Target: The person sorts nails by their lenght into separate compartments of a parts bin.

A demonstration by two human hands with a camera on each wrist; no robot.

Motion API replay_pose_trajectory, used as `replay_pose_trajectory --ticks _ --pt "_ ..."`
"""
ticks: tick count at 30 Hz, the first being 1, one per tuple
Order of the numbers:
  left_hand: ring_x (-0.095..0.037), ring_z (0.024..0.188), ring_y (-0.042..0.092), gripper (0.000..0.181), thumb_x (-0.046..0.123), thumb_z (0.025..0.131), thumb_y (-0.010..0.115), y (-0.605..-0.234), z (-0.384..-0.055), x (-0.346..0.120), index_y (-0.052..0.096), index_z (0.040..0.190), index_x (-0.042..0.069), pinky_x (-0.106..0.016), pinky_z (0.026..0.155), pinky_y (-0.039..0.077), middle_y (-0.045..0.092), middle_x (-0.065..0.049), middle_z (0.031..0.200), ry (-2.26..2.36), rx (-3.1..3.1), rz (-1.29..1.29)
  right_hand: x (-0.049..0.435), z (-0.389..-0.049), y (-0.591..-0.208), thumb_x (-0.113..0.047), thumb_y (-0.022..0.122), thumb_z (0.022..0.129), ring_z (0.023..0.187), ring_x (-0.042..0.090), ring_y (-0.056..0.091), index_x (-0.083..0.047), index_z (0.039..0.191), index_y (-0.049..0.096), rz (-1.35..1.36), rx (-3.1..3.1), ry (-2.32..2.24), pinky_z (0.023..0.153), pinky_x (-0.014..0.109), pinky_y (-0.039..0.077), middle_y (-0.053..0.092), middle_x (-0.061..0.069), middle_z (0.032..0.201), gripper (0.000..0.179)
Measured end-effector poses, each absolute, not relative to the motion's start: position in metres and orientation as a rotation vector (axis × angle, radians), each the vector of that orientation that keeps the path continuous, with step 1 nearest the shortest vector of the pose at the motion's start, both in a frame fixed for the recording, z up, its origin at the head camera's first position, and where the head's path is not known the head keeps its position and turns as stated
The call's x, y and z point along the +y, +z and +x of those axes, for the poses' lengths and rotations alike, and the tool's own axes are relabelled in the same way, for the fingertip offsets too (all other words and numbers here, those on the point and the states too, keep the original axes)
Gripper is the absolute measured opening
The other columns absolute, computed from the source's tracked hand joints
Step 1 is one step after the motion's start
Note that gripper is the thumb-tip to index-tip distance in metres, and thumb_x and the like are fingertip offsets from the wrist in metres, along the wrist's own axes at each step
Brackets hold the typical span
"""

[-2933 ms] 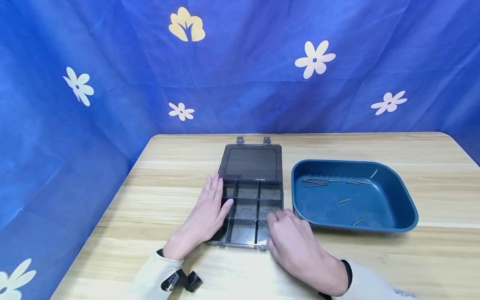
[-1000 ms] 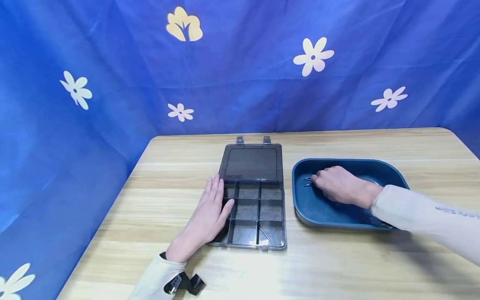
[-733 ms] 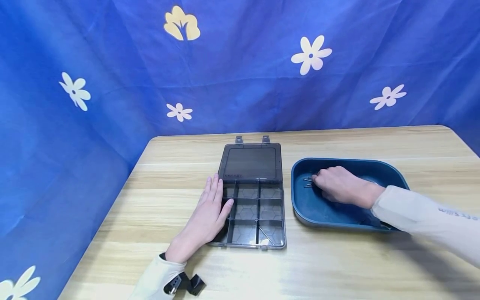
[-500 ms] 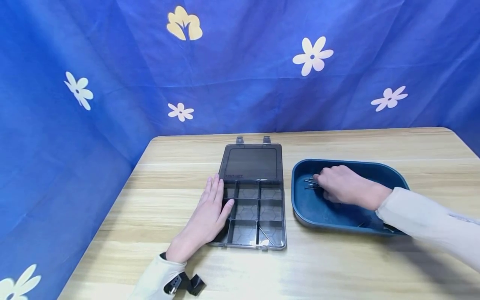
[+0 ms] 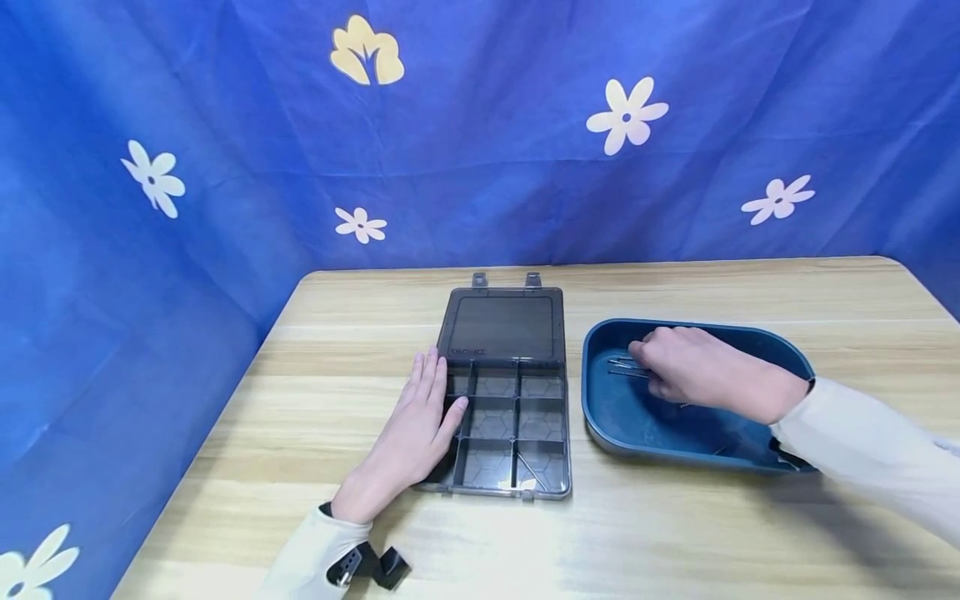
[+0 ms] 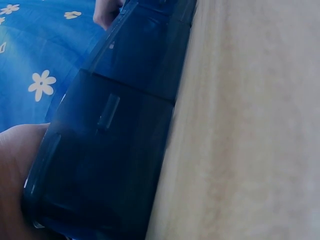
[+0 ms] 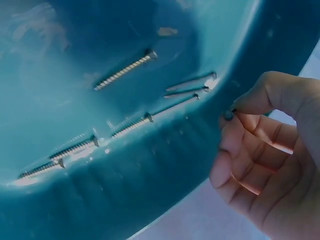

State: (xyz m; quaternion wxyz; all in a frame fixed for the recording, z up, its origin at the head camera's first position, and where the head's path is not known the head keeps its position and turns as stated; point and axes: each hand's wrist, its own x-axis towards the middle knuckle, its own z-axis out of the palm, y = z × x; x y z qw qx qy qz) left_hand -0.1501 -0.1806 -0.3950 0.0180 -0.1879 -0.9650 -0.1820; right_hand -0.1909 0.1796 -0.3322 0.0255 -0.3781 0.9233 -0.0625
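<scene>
My left hand (image 5: 405, 433) lies with straight fingers along the left side of a smoky plastic compartment box (image 5: 514, 421), its lid (image 5: 504, 325) swung back. A thin nail (image 5: 532, 472) rests slantwise in the front right compartment. Inside the blue basin (image 5: 622, 450), my right hand (image 5: 697, 371) is at the left end, over loose nails (image 5: 626, 367). The right wrist view shows its thumb and forefinger pinching a small dark nail head (image 7: 229, 115); the shaft is hidden. Smooth nails (image 7: 190, 82) and threaded screws (image 7: 125, 70) lie on the basin floor there.
The basin's raised rim (image 5: 697, 458) surrounds the right hand, to the right of the box. Wooden tabletop (image 5: 300, 400) extends around both containers. A blue flowered cloth (image 5: 480, 125) hangs behind and to the left.
The right hand has gone from the box's front right compartment into the basin, uncovering the nail in that compartment. Lately it has shifted only slightly rightward. The left hand has stayed put.
</scene>
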Motion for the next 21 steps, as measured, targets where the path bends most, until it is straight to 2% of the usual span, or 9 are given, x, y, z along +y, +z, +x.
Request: replay_pose_trajectory --ticks 15,21 --pt "-0.039 0.146 0.001 0.068 0.039 0.105 0.032 -0.393 -0.152 -0.18 0.016 0.149 -0.011 -0.05 0.118 0.012 0.006 -0.025 0.158 -0.548 -3.011 -0.581 0.178 -0.178 -0.311 -0.001 0.07 0.077 0.052 0.011 0.038 -0.015 0.07 0.051 -1.095 2.955 -0.136 0.046 0.025 0.033 0.04 -0.006 0.06 0.025" --pt "-0.04 0.146 0.002 0.068 0.039 0.105 0.032 -0.395 -0.151 -0.18 0.016 0.149 -0.01 -0.051 0.117 0.013 0.007 -0.025 0.158 -0.549 -3.01 -0.577 0.168 -0.155 -0.319 -0.006 0.074 0.073 0.052 0.01 0.042 -0.012 0.072 0.054 -1.112 3.074 -0.134 0.043 0.026 0.039 0.044 -0.006 0.062 0.021"
